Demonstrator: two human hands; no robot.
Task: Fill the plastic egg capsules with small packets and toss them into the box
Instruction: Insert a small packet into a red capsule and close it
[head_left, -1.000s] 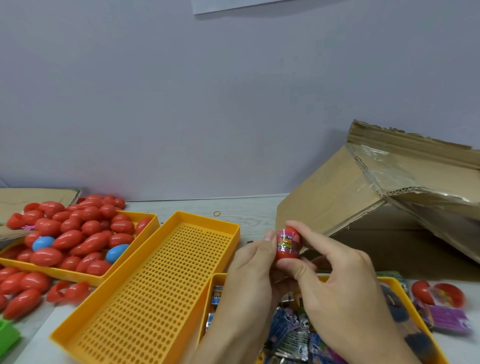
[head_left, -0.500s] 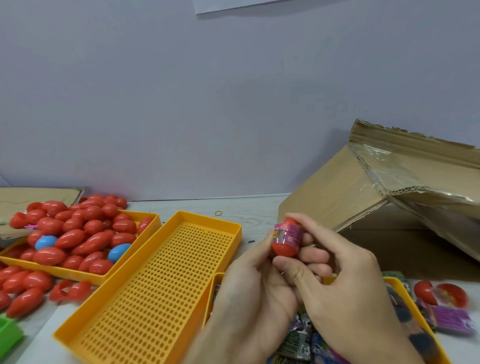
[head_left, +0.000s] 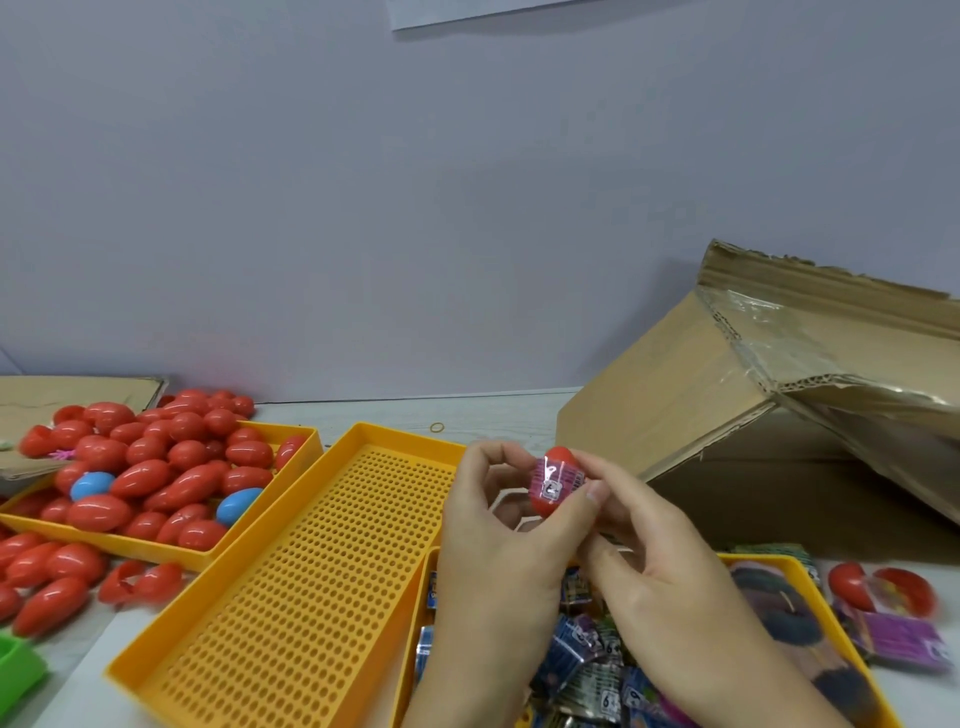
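Observation:
A red egg capsule with a pink packet pressed around its middle is pinched between my left hand and my right hand, above the near tray. That yellow tray under my hands holds several small packets. The tilted cardboard box lies open at the right, just behind my right hand. A yellow tray at the left is heaped with red capsules and two blue ones.
An empty perforated yellow tray lies in the middle. Loose red capsules lie at the left edge beside a green object. Open red capsule halves and a purple packet sit at the right. Flat cardboard lies far left.
Both hands have turned the capsule so its packet now faces me, and my left fingers have spread around it. The capsule stays at about the same place.

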